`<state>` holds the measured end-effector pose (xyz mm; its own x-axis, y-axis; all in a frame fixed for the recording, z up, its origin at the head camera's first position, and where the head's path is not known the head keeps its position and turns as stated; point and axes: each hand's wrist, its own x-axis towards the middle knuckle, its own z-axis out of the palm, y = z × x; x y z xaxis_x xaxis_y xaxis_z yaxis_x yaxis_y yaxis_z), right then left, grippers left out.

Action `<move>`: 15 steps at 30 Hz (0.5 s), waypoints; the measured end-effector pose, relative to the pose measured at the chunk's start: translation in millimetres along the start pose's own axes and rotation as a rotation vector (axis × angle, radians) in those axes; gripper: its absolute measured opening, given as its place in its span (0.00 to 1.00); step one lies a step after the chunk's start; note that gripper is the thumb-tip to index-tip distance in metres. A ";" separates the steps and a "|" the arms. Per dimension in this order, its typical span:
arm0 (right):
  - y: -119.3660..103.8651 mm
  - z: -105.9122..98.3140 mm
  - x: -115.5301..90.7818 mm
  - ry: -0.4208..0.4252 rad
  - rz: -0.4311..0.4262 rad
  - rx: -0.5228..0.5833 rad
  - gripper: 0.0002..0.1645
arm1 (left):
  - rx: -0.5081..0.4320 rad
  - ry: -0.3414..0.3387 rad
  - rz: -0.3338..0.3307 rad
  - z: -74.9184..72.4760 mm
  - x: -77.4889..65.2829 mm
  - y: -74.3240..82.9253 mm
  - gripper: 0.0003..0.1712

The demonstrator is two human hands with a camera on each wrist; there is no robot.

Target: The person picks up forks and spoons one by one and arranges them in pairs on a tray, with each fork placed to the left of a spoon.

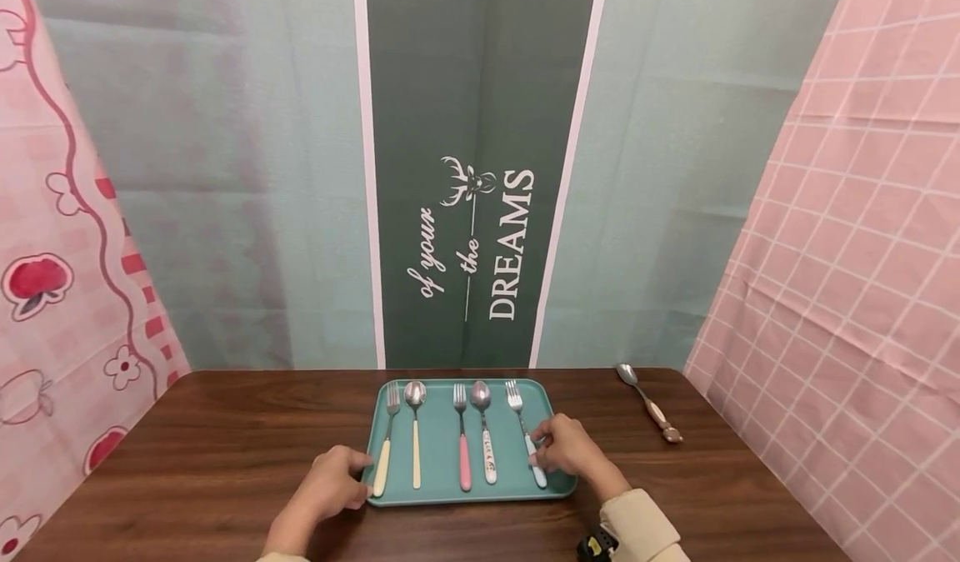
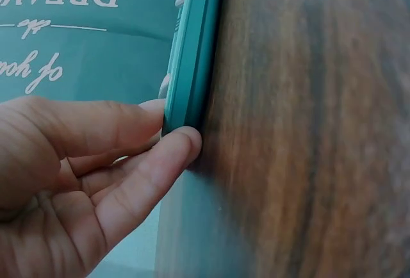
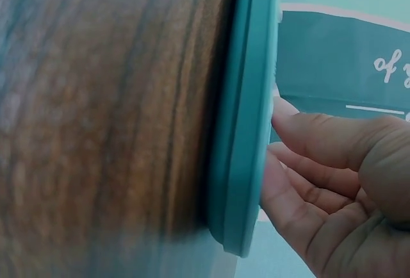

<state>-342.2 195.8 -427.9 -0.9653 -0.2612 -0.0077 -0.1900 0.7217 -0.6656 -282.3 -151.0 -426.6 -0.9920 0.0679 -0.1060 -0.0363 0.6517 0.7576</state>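
A teal tray (image 1: 442,495) lies on the table with several forks and spoons laid lengthwise on it. My left hand (image 1: 330,483) is at its near left corner, thumb and a finger pinching the rim (image 2: 189,92). Just inside that corner is the cream handle of a fork (image 1: 382,466). Over the right side, my right hand (image 1: 567,445) pinches the light-blue handle of another fork (image 1: 516,399). In the right wrist view, the tray wall (image 3: 246,130) hides the fork between those fingertips.
Between the outer forks lie a cream-handled spoon (image 1: 416,445), a pink-handled fork (image 1: 464,458) and a spoon with a patterned white handle (image 1: 489,454). Another spoon (image 1: 652,408) rests on the wooden table (image 1: 225,437), right of the tray. Printed cloths (image 1: 840,253) hang around the table.
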 end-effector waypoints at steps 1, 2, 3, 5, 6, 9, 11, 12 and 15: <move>0.7 -0.7 -0.7 -0.003 0.004 0.012 0.15 | -0.002 -0.003 0.001 -0.2 -0.1 -0.8 0.23; 1.2 -1.8 -1.7 -0.005 0.005 0.022 0.15 | 0.001 -0.006 0.003 -0.2 -0.3 -1.3 0.23; 1.9 -3.4 -2.3 -0.007 0.006 0.034 0.15 | -0.002 -0.007 0.001 -0.2 -0.2 -1.5 0.23; 4.0 -7.4 -3.9 -0.005 0.012 0.051 0.15 | 0.001 -0.011 -0.002 0.0 0.0 -2.0 0.23; 5.3 -9.7 -4.7 0.001 0.014 0.057 0.16 | 0.003 -0.012 -0.005 0.3 0.2 -2.4 0.23; 8.7 -18.0 -6.6 0.038 0.029 0.055 0.15 | 0.009 -0.003 0.001 1.1 0.4 -3.8 0.23; 11.3 -24.4 -7.0 0.074 0.055 0.047 0.15 | 0.008 0.005 0.013 1.6 0.5 -5.0 0.23; 12.6 -28.1 -6.9 0.093 0.066 0.042 0.14 | 0.006 0.009 0.019 1.9 0.6 -5.5 0.23; 19.3 -40.7 -5.8 0.144 0.074 -0.026 0.14 | -0.006 0.013 0.023 2.2 0.7 -6.0 0.22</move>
<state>-347.5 237.3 -410.3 -0.9922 -0.1133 0.0526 -0.1202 0.7522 -0.6479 -282.5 -153.2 -432.7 -0.9941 0.0731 -0.0802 -0.0141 0.6458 0.7634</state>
